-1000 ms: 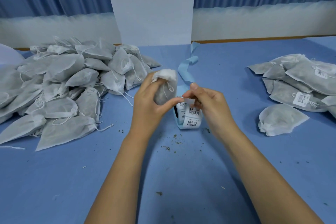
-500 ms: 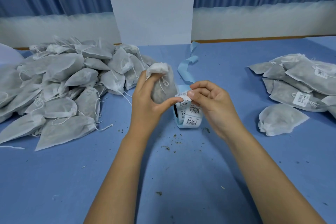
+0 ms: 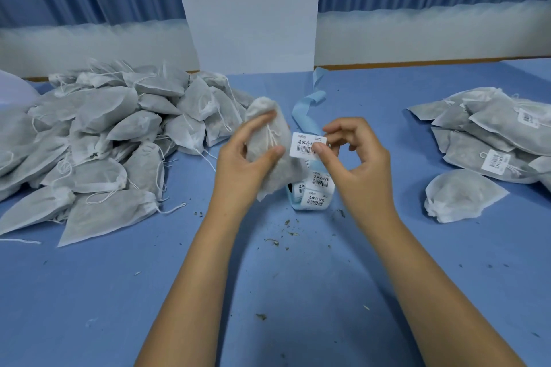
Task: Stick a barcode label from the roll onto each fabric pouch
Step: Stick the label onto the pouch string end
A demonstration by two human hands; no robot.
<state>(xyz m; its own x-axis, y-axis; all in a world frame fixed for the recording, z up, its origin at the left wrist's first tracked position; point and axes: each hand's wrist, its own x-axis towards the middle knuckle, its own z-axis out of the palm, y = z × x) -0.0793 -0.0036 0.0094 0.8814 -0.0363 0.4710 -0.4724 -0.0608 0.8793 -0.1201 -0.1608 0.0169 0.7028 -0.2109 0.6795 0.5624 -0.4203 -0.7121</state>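
left hand (image 3: 238, 164): fingers curled round pouch (image 3: 269, 140) | right hand (image 3: 354, 158): pinches label (image 3: 305, 144) just right of pouch | roll (image 3: 313, 191) on table (image 3: 298, 292) beneath

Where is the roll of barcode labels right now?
Head view, centre: the label roll stands on the blue table between the left hand and the right hand, partly behind the held pouch.

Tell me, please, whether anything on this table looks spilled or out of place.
Small dark flecks lie scattered on the blue table, in front of the label roll; they look like filling spilled from the pouches. Nothing else stands out.
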